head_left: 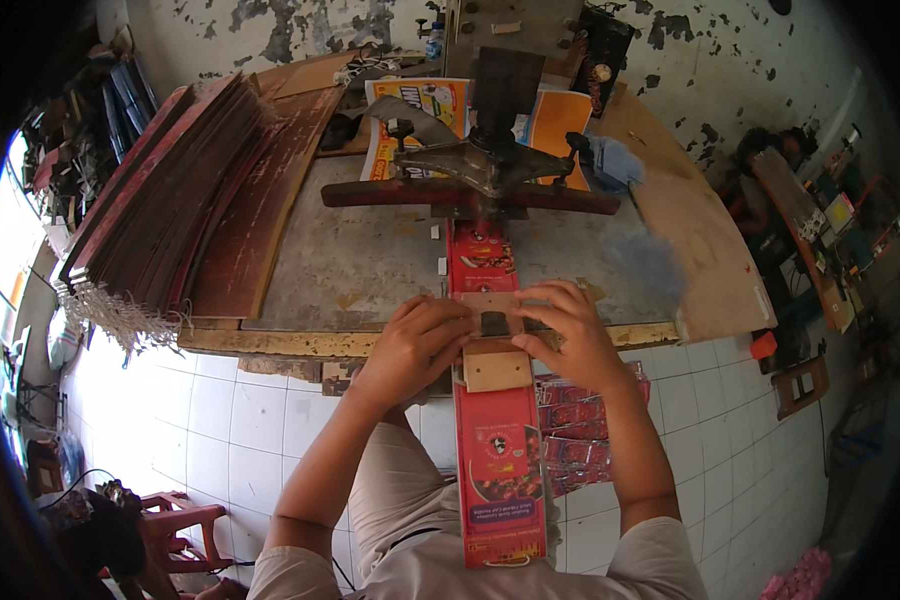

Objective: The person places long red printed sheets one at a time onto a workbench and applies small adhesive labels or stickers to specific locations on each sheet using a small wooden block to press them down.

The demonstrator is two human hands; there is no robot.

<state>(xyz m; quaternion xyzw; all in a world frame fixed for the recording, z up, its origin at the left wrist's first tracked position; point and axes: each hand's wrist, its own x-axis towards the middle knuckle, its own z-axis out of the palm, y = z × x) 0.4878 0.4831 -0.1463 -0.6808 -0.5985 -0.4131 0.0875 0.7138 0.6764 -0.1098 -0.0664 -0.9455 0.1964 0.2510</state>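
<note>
A long red printed strip [499, 415] with food pictures runs from under the machine down over the table edge to my lap. On it, at the table's front edge, lies a small brownish plate [485, 300] with a dark square opening. My left hand [422, 345] has its curled fingers on the plate's left side. Thumb and fingers of my right hand [572, 335] close on its right side. Just nearer to me a light wooden block [498, 371] with two small holes rests on the strip. Beyond my hands, the dark metal bar [470, 196] of the machine spans the strip.
Dark red boards [170, 190] stand stacked at the left of the worktable [315, 270]. Orange printed sheets [560, 130] and a blue cloth [615, 165] lie behind the machine. Clear-wrapped red packs [575, 440] are on the tiled floor, with a red stool [180, 520] at lower left.
</note>
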